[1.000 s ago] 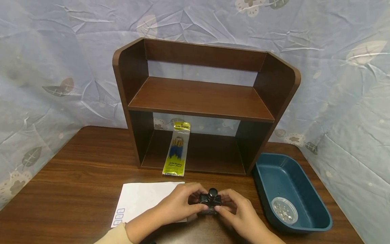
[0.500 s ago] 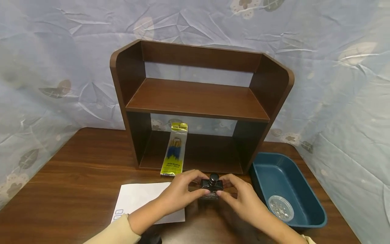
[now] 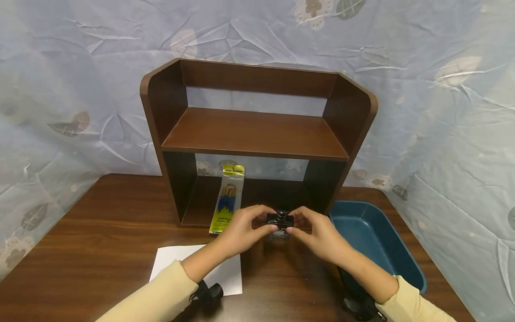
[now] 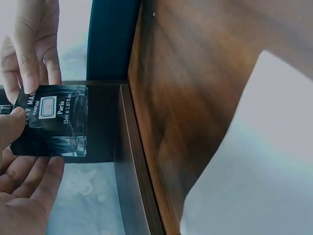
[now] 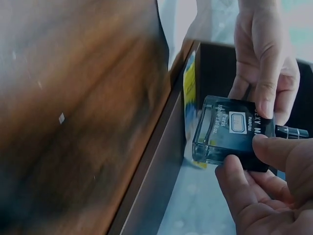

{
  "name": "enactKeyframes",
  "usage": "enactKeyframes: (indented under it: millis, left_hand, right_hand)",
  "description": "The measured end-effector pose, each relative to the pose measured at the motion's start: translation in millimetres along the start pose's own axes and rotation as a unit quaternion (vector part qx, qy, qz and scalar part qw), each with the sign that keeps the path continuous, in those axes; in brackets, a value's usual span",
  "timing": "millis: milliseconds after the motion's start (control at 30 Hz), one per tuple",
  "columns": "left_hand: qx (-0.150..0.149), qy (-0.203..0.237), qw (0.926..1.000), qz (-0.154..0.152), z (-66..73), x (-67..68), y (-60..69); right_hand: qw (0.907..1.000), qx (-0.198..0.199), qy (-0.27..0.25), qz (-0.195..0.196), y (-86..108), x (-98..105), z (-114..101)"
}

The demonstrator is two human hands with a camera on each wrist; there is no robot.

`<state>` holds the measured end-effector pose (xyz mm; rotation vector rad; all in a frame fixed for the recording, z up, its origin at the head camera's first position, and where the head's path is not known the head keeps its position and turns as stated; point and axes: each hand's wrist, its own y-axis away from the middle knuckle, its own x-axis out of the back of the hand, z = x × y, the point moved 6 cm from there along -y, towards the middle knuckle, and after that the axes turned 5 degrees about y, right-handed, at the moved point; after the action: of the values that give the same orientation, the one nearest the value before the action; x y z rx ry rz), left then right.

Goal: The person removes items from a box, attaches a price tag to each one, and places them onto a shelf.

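A dark glass perfume bottle [image 3: 280, 226] with a round black cap is held upright in front of the lower shelf, lifted off the table. From one side my left hand [image 3: 241, 230] pinches it between thumb and fingers; from the other, my right hand [image 3: 319, 230] does the same. The left wrist view shows the bottle's [image 4: 58, 120] printed front with a small white-and-blue label [image 4: 48, 107] and a clear glass base. In the right wrist view, both thumbs press the front of the bottle [image 5: 227, 132].
Behind stands a brown two-tier shelf [image 3: 253, 132]. A packet of artist brushes [image 3: 228, 199] leans at the left of its lower compartment. White paper [image 3: 225, 277] lies on the table [image 3: 96, 232] under my left forearm. At right is a blue bin [image 3: 370, 237], partly covered by my right arm.
Both hands have carried the perfume bottle forward and up from the table toward the lower shelf. The head view has shifted slightly; my right arm now covers the clear round container in the bin.
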<state>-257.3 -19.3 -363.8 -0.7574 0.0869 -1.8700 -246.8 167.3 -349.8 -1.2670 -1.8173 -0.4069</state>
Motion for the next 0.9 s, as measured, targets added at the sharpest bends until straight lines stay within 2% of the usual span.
enactKeyframes:
  millis: [200, 400, 567, 900]
  left_hand:
    - [0.003, -0.032, 0.9994, 0.012, -11.0, 2.6, -21.3]
    - [0.019, -0.038, 0.999, 0.017, -27.1, -0.1, -40.2]
    - [0.031, -0.028, 0.9988, 0.025, -37.8, -1.8, -51.1]
    - [0.038, -0.033, 0.9979, 0.04, -51.3, -4.0, -68.8]
  right_hand:
    - [0.9998, -0.016, 0.01, 0.0, -22.3, 2.1, 12.8]
    - [0.9992, -0.033, 0.022, 0.001, -40.1, 4.1, 28.1]
    - [0.9987, -0.04, 0.033, 0.002, -50.1, 2.4, 37.1]
    - [0.9961, -0.039, 0.071, 0.034, -69.6, -1.7, 46.5]
